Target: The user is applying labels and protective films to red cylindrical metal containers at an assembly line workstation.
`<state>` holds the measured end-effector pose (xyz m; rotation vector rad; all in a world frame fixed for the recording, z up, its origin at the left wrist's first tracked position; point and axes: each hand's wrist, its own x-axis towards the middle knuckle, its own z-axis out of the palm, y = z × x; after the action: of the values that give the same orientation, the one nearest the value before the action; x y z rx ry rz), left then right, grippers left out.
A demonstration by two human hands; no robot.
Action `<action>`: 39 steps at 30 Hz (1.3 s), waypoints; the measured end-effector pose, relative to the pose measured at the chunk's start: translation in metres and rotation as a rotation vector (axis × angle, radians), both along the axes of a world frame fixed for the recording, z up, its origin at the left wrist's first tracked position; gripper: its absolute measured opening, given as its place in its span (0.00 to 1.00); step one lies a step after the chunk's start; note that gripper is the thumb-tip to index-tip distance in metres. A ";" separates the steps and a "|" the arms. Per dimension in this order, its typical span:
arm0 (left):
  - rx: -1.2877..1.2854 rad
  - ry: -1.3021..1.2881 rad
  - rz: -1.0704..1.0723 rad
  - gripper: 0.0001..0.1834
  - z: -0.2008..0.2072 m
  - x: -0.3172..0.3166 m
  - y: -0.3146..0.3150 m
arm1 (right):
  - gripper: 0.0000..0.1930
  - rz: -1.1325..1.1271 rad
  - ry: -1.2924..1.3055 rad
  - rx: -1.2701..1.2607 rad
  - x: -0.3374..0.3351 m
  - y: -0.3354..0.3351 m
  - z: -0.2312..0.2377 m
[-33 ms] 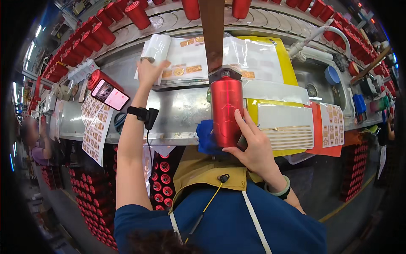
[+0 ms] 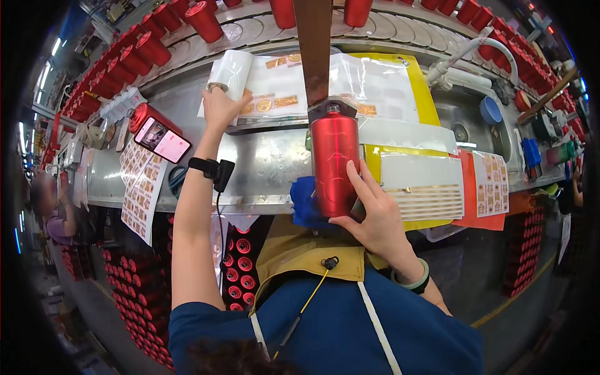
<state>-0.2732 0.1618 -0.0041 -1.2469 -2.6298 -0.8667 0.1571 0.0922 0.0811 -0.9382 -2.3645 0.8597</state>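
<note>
My left hand (image 2: 221,109) closes round the near end of a glossy white roll (image 2: 234,69), which lies tilted on printed decal sheets (image 2: 275,78). Orange-brown patterns show on these sheets. Fingers and thumb of my right hand (image 2: 382,222) press along the right side and lower end of a shiny red metal bottle (image 2: 334,150). Its top end sits against a dark bracket (image 2: 340,106) at the foot of a brown upright post (image 2: 314,50). Beside the bottle's lower left lies a blue cloth (image 2: 305,200).
A phone (image 2: 162,140) leans on another red bottle at left, above small decal sheets (image 2: 142,197) and scissors (image 2: 177,179). Yellow boards and striped sheets (image 2: 428,203) lie at right, before a sink (image 2: 472,109) with a tap. Red bottles stand on the conveyor (image 2: 400,28) behind.
My left thumb and fingers have drawn in closer on the near end of the white roll. My right hand and the red bottle stay in place.
</note>
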 end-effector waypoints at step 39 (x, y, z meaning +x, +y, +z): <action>0.013 -0.518 -0.567 0.31 0.061 0.087 0.024 | 0.26 -0.390 0.663 -0.639 -0.048 0.277 -0.011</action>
<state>-0.1859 0.1855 0.0567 -2.0541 -2.6282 -1.4561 0.1087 0.3697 0.0705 -1.0734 -1.3041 1.5065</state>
